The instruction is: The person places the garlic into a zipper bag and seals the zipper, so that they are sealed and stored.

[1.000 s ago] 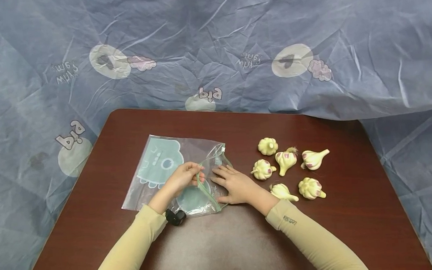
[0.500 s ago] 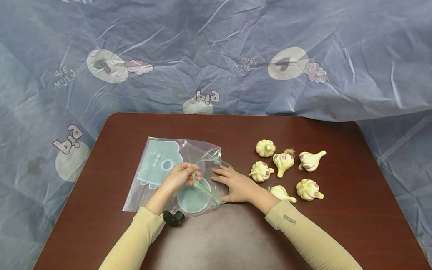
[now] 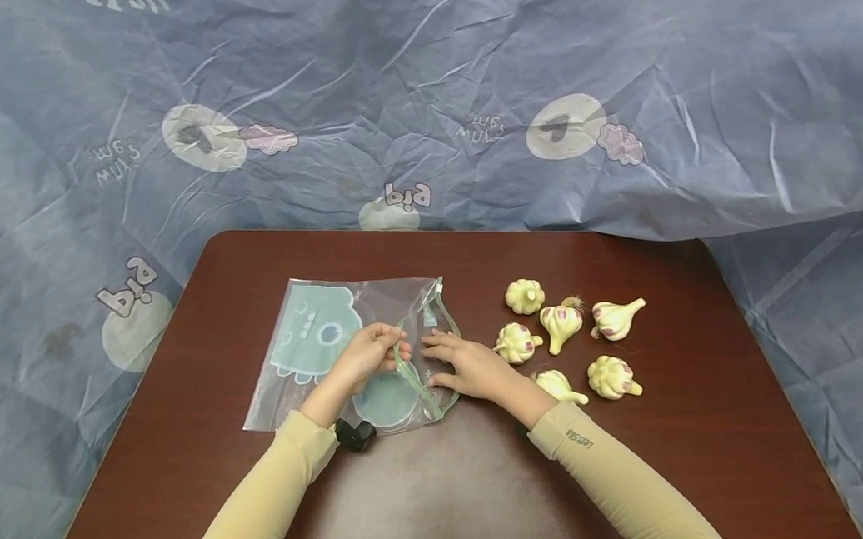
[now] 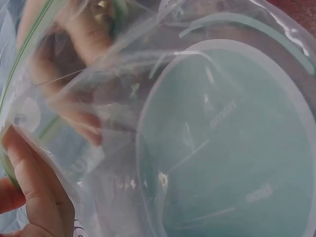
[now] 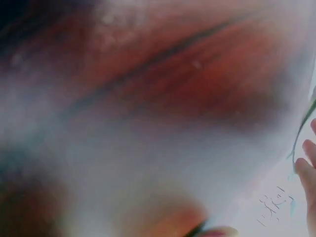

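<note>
A clear zip bag (image 3: 316, 332) with pale teal prints lies on the table, its green-edged mouth facing right. My left hand (image 3: 366, 356) pinches the upper lip of that mouth between thumb and fingers and holds it raised. In the left wrist view, the left fingers (image 4: 42, 190) grip the green zip strip (image 4: 30, 42). My right hand (image 3: 476, 371) lies at the parted mouth with fingers spread, fingertips over the lower layer. Through the plastic, the left wrist view shows the right fingers (image 4: 79, 106). Most of the right wrist view is blurred, with left fingers (image 5: 307, 173) at its right edge.
Several garlic bulbs (image 3: 612, 376) lie to the right of the bag, the closest beside the right wrist. A black wrist camera (image 3: 355, 434) sits under the left wrist. The brown table (image 3: 678, 469) ends at a printed blue-grey cloth (image 3: 471, 183) behind.
My left hand drew the upper lip left, then came back right. The bag's mouth now shows its far curved edge more plainly. My right thumb has spread; the head view has shifted slightly.
</note>
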Motion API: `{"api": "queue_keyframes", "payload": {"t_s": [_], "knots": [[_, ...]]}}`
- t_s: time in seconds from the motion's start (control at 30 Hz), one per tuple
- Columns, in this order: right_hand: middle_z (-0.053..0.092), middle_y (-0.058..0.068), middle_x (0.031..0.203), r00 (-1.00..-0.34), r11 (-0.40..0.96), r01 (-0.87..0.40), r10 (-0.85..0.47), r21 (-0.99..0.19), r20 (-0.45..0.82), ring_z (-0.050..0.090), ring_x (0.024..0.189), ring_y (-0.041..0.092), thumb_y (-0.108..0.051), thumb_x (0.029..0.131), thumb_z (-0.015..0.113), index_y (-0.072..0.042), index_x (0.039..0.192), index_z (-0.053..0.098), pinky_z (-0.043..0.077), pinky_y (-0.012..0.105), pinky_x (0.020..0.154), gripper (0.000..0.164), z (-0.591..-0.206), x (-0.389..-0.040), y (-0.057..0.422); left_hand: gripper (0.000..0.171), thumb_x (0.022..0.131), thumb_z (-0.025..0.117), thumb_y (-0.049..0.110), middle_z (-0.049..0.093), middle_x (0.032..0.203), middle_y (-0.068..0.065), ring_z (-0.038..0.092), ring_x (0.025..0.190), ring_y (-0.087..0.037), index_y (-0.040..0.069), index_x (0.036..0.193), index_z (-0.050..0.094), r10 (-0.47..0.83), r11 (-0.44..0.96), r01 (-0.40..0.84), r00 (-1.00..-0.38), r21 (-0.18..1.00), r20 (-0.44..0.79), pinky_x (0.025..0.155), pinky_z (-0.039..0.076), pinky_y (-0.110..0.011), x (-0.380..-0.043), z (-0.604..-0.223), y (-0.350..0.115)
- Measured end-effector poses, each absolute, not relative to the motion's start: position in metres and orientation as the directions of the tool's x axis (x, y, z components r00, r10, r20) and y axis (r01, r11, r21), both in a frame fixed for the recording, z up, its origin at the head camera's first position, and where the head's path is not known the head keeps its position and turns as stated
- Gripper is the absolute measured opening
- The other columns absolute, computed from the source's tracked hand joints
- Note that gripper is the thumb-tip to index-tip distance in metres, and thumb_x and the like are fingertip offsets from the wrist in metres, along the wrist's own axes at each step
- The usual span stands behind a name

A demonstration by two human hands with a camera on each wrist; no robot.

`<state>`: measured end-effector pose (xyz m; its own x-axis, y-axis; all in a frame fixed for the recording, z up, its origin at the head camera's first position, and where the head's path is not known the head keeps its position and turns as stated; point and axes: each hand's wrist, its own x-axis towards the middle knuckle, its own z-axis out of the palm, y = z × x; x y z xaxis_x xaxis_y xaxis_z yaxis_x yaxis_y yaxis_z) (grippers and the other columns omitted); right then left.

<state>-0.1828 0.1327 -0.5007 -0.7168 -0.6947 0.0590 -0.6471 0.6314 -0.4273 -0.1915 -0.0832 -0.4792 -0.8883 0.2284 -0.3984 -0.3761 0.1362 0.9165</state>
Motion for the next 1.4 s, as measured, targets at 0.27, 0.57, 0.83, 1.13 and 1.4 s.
{"api": "queue_keyframes", "payload": {"t_s": [0.27,0.57,0.83,1.13,1.4], "knots": [[0.064,0.009,0.131,-0.716,0.592,-0.689,-0.642,-0.418,0.273,0.054,0.132,0.027,-0.009,0.091,0.07,-0.005,0.114,0.072,0.053,0.038,0.095,0.024,-0.484,-0.181,0.137,0.026,0.105,0.044,0.015,0.065,0.085,-0.005,0.064,0.071,-0.007,-0.007,0.116,0.052,0.231,0.128,-0.37,-0.891,0.92,-0.39,0.062,0.052,-0.02,-0.196,-0.478,-0.076],[0.063,0.008,0.132,-0.79,0.629,-0.612,-0.513,-0.479,0.335,0.05,0.135,0.028,-0.014,0.089,0.073,-0.006,0.116,0.071,0.042,0.044,0.109,0.028,-0.456,-0.175,0.157,0.023,0.104,0.045,0.013,0.066,0.083,-0.004,0.066,0.071,-0.008,-0.006,0.115,0.052,0.237,0.113,-0.364,-0.894,0.925,-0.381,0.063,0.052,-0.021,-0.201,-0.479,-0.074],[0.062,0.009,0.134,-0.922,0.669,-0.385,-0.248,-0.636,0.297,0.054,0.131,0.031,-0.021,0.09,0.073,-0.007,0.122,0.069,0.048,0.05,0.102,0.035,-0.427,-0.162,0.206,0.021,0.104,0.046,0.015,0.067,0.085,-0.003,0.066,0.073,-0.008,-0.002,0.114,0.052,0.235,0.118,-0.387,-0.884,0.915,-0.404,0.064,0.051,-0.02,-0.204,-0.478,-0.072],[0.059,0.016,0.136,-0.972,0.727,-0.161,0.001,-0.667,0.236,0.049,0.133,0.038,-0.023,0.094,0.068,-0.007,0.13,0.063,0.047,0.057,0.095,0.039,-0.43,-0.141,0.279,0.022,0.104,0.046,0.015,0.067,0.085,-0.003,0.066,0.071,-0.006,-0.004,0.115,0.05,0.241,0.113,-0.378,-0.886,0.919,-0.395,0.064,0.052,-0.02,-0.204,-0.474,-0.07],[0.056,0.018,0.139,-0.982,0.684,0.024,0.154,-0.729,0.113,0.046,0.134,0.043,-0.035,0.093,0.068,-0.009,0.135,0.059,0.04,0.06,0.104,0.05,-0.442,-0.121,0.318,0.023,0.104,0.046,0.016,0.066,0.083,-0.001,0.065,0.071,-0.005,-0.004,0.116,0.049,0.252,0.107,-0.379,-0.884,0.919,-0.394,0.062,0.05,-0.018,-0.204,-0.473,-0.072]]}}
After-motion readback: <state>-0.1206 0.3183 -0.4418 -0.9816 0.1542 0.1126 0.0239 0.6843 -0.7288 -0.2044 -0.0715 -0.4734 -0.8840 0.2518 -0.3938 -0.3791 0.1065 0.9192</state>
